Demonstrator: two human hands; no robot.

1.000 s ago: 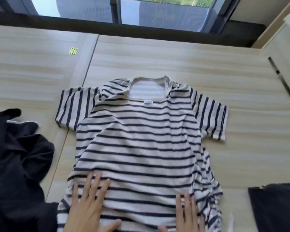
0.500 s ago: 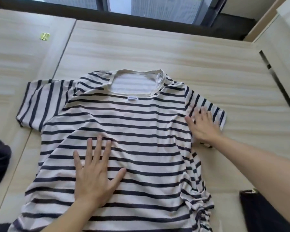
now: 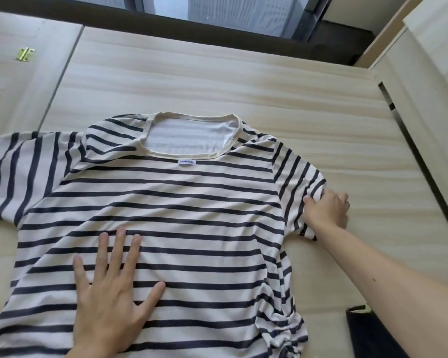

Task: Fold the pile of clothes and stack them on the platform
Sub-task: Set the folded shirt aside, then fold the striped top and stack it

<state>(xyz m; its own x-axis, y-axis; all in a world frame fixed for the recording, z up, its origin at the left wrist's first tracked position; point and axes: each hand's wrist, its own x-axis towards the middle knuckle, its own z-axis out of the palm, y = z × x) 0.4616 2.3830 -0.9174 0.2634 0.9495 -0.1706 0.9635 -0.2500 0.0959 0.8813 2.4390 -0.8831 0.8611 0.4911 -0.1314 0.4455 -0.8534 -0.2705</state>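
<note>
One striped shirt (image 3: 192, 208) — left hand (image 3: 111, 301) flat, right hand (image 3: 327, 210) gripping sleeve (image 3: 298, 182).

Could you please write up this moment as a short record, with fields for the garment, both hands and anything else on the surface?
Garment: striped T-shirt, spread flat, neckline away from the person, not yet folded
Surface: light wooden platform
Left hand: fingers straight, pressed flat on the shirt's body
Right hand: grips the hem of the sleeve on the person's right
Other items: dark garment at the near right edge; brass hinge at the far left
</note>
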